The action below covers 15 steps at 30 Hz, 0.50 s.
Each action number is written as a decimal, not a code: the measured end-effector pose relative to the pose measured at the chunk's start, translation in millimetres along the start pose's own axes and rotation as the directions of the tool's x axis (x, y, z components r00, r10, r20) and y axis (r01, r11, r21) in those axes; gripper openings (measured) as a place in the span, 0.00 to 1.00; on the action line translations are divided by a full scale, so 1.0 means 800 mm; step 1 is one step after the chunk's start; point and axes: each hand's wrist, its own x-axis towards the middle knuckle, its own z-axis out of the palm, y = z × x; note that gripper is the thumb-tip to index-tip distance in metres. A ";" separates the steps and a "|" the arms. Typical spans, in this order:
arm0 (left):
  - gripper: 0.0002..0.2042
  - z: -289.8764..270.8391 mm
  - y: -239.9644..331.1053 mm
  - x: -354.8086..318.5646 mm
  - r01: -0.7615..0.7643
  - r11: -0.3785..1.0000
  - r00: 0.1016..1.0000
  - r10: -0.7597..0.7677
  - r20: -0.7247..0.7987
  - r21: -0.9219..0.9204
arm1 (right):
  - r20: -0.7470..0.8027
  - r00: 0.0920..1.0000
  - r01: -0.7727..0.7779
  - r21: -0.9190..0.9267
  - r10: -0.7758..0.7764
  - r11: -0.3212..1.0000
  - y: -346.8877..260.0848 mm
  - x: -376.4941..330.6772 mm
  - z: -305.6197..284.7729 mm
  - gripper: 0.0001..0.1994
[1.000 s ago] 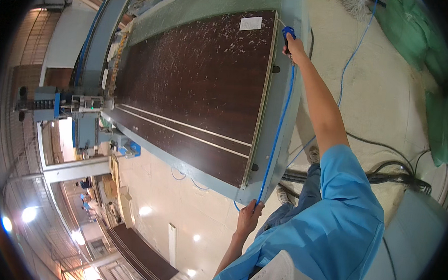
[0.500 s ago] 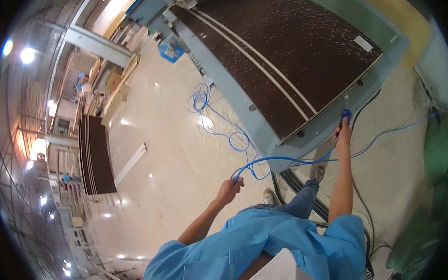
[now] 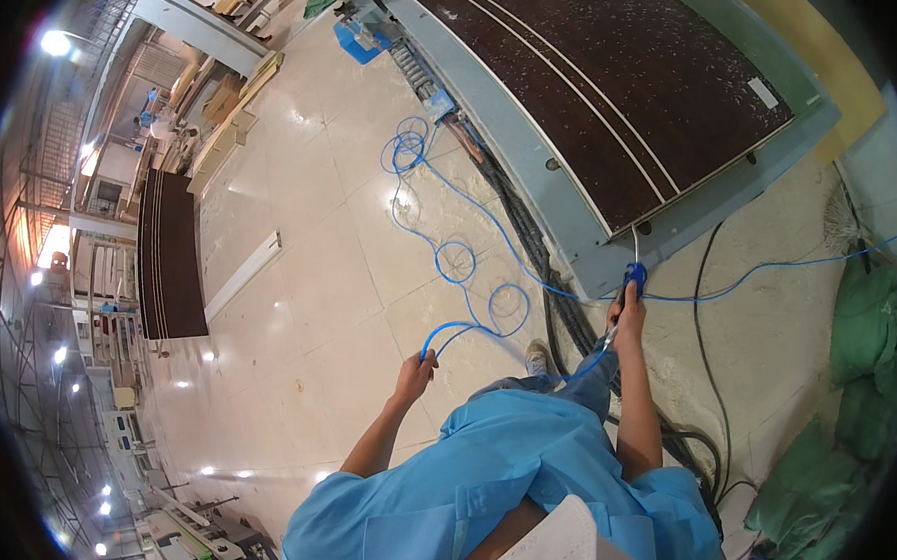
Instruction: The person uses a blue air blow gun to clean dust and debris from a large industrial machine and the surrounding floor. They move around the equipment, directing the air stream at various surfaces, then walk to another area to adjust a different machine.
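My right hand is closed round an air blow gun with a blue body and a thin metal nozzle. The nozzle points away from me, close to the near corner of a dark brown panel with two pale lines along it. Pale chips and dust lie scattered over the panel, which rests on a grey-blue machine bed. Lower and to the left, my left hand grips a blue air hose. Part of the hose hangs between the hands and joins the gun.
Loops of blue hose lie on the tiled floor beside thick black cables. A blue bin stands by the machine. Green sacks are at right. Another brown panel and a pale strip are at left.
My right hand and the blow gun have moved left along the panel's end, toward its near corner. My left hand, still on the hose, has shifted slightly left. The whole view has shifted too.
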 end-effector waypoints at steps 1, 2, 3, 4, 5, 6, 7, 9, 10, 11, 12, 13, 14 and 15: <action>0.24 0.000 0.000 0.002 0.007 0.999 1.000 -0.008 0.006 0.035 | 0.020 1.000 -0.005 -0.023 0.006 1.000 0.001 -0.008 -0.004 0.25; 0.24 0.000 0.001 0.003 0.016 0.997 1.000 -0.017 0.015 0.074 | 0.059 0.998 -0.019 -0.062 0.023 0.998 0.000 -0.016 -0.011 0.25; 0.22 0.002 0.005 0.005 0.007 0.992 0.999 -0.013 0.048 0.128 | 0.098 0.994 -0.032 -0.101 0.042 0.994 -0.005 -0.021 -0.021 0.25; 0.21 0.005 0.011 0.010 -0.012 0.983 0.997 -0.003 0.081 0.182 | 0.124 0.991 -0.035 -0.124 0.051 0.992 -0.012 -0.021 -0.031 0.25; 0.19 0.010 0.020 0.014 -0.034 0.972 0.994 0.008 0.113 0.231 | 0.159 0.983 -0.054 -0.204 0.088 0.977 -0.024 -0.021 -0.047 0.25; 0.18 0.016 0.030 0.016 -0.073 0.931 0.986 0.012 0.169 0.356 | 0.162 0.983 -0.034 -0.286 0.084 0.958 -0.037 -0.019 -0.064 0.25; 0.17 0.023 0.044 0.022 -0.132 0.871 0.973 0.024 0.228 0.473 | 0.160 0.984 -0.010 -0.358 0.072 0.934 -0.053 -0.014 -0.081 0.25; 0.14 0.048 0.087 0.043 -0.245 0.799 0.942 0.063 0.329 0.548 | 0.103 0.994 0.021 -0.409 0.023 0.912 -0.098 0.025 -0.113 0.25; 0.13 0.061 0.111 0.047 -0.263 0.807 0.928 0.062 0.367 0.529 | 0.004 1.000 -0.019 -0.422 0.023 0.907 -0.126 0.052 -0.132 0.26; 0.13 0.076 0.140 0.053 -0.297 0.821 0.912 0.094 0.399 0.487 | -0.015 0.997 0.068 -0.311 -0.076 0.948 -0.159 0.087 -0.150 0.27; 0.13 0.095 0.174 0.059 -0.279 0.820 0.908 0.057 0.415 0.500 | -0.162 0.980 0.074 -0.246 -0.117 0.966 -0.194 0.129 -0.165 0.27; 0.13 0.113 0.210 0.063 -0.297 0.816 0.904 0.072 0.422 0.496 | -0.133 0.970 0.181 -0.173 -0.205 0.968 -0.233 0.170 -0.186 0.29; 0.13 0.133 0.249 0.071 -0.315 0.803 0.889 0.063 0.454 0.506 | -0.160 0.951 0.256 -0.075 -0.265 0.964 -0.273 0.218 -0.202 0.28; 0.13 0.155 0.289 0.076 -0.343 0.811 0.879 0.098 0.467 0.475 | -0.215 0.949 0.229 -0.030 -0.230 0.973 -0.316 0.267 -0.219 0.25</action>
